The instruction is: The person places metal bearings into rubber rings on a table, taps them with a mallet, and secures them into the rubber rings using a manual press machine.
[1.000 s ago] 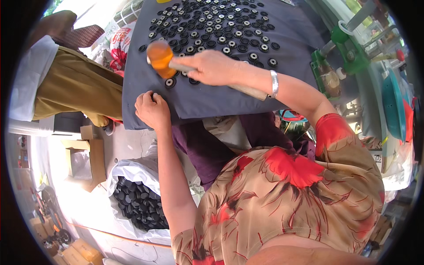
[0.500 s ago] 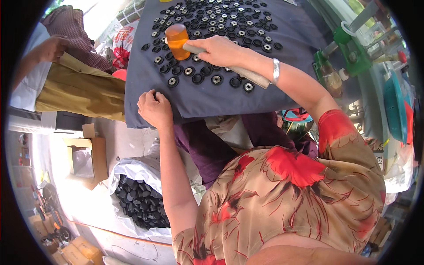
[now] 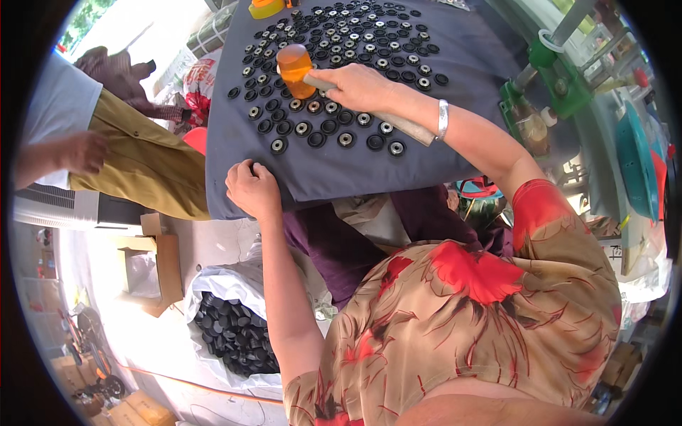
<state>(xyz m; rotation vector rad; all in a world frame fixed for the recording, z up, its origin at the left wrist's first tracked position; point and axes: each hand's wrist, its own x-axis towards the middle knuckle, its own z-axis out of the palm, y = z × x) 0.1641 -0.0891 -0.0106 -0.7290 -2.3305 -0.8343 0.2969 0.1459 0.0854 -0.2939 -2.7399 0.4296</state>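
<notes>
My right hand (image 3: 356, 86) is wrapped round the wooden handle of a mallet (image 3: 295, 69) with a translucent orange head. The head is over several black rings with metal centres (image 3: 301, 128), which lie spread on the grey-blue cloth of the table (image 3: 312, 167). Whether it touches any of them cannot be made out. At the table's near left edge, my left hand (image 3: 253, 190) rests on the cloth with its fingers curled. A small dark spot shows at its fingertips, too hidden to name.
A white sack of black round pieces (image 3: 231, 334) stands on the floor at lower left, near an open cardboard box (image 3: 167, 266). Beyond the table's left side stands another person (image 3: 135, 153) in mustard trousers. A green clamp-like fixture (image 3: 561, 78) and a teal basin (image 3: 634, 167) are at right.
The mallet head has shifted slightly right and up in the picture. My left hand stays at the table edge. The other person's hand has dropped lower, away from the checked cloth.
</notes>
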